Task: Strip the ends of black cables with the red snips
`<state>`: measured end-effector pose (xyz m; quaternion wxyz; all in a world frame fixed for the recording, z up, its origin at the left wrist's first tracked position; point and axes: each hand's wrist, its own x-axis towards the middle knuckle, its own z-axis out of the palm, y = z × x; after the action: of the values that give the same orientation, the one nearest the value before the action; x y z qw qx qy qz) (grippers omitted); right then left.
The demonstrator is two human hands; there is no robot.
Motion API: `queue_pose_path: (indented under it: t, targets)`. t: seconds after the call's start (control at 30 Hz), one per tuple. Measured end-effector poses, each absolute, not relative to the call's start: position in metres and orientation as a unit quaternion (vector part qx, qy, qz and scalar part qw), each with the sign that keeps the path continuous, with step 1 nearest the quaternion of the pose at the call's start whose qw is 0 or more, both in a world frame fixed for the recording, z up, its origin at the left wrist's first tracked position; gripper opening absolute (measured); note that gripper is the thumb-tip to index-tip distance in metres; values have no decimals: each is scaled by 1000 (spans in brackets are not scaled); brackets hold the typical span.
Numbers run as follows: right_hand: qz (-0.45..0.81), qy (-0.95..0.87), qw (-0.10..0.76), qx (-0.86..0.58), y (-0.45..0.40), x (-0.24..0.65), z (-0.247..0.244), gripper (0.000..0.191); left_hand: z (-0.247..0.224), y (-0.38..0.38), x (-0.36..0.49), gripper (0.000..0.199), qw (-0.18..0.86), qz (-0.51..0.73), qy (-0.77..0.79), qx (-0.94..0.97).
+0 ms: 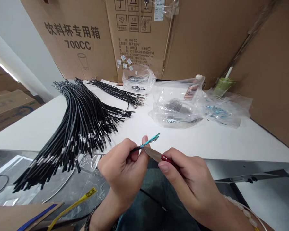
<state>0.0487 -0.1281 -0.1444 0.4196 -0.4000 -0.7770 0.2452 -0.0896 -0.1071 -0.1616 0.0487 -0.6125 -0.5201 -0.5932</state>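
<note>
My left hand (pixel 126 168) is closed around a black cable (pixel 135 149), pinching it near its stripped end. From that end stick out a turquoise wire and shiny foil (pixel 152 140), pointing up and to the right. The lower part of the cable hangs down over my lap. My right hand (pixel 189 183) grips red-handled thread snips (pixel 156 155). Their pointed metal blade reaches left to the base of the exposed wire, close to my left thumb. Whether the edge touches the wire I cannot tell.
A large bundle of black cables (pixel 79 118) hangs over the table's left front edge, with a smaller bunch (pixel 120 93) behind. Clear plastic bags (pixel 178 112) stand at the back, one holding turquoise scraps (pixel 216 111). A green cup (pixel 223 86) and cardboard boxes (pixel 139 38) are behind.
</note>
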Motion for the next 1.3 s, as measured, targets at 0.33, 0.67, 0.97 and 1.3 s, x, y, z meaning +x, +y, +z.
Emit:
queue_pose_path:
  t: [0.33, 0.67, 0.97, 1.3]
  targets:
    - [245, -775, 421, -403, -128, 48, -145, 27, -163, -105, -90, 35, 67, -596, -520, -608]
    - [324, -669, 521, -420, -111, 47, -136, 23, -161, -107, -89, 34, 25, -596, -522, -610]
    - [374, -673, 546, -330, -91, 38, -128, 5, -152, -105, -92, 34, -149, -591, -477, -633]
    - [555, -752, 342, -100, -50, 52, -107, 7, -150, -103, -112, 47, -486, -394, -322, -711]
